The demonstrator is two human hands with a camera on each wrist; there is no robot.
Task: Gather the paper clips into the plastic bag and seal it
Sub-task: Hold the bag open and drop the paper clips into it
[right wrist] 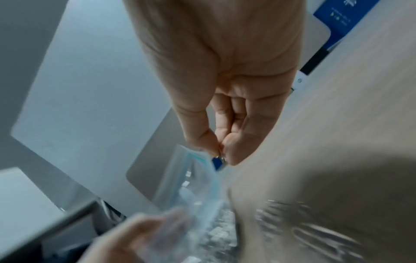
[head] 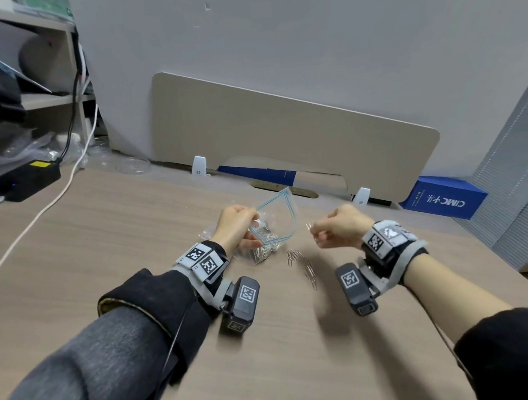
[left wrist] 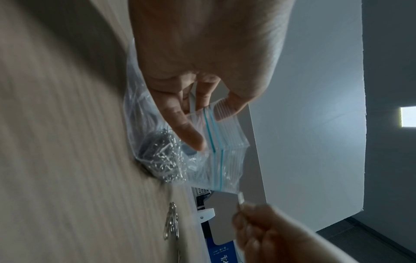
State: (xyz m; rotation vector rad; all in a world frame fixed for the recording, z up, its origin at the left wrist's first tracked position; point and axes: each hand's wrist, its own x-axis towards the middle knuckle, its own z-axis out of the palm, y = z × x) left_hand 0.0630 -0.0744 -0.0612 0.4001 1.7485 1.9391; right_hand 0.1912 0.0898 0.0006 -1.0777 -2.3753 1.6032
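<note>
My left hand (head: 242,224) pinches the rim of a clear plastic zip bag (head: 278,217) with a blue seal line and holds its mouth wide. In the left wrist view the bag (left wrist: 225,160) stands on the table with a heap of silver paper clips (left wrist: 162,160) in its bottom. My right hand (head: 338,225) hovers to the right of the bag and pinches a paper clip (head: 308,227) between thumb and forefinger; the clip (right wrist: 221,158) shows just beyond the bag's rim (right wrist: 202,160). Several loose clips (head: 303,265) lie on the table between my wrists.
The wooden desk (head: 132,243) ends at a beige divider panel (head: 282,134) behind the bag. A blue box (head: 444,198) lies at the back right. A black power adapter (head: 28,182) and white cable (head: 49,202) sit far left.
</note>
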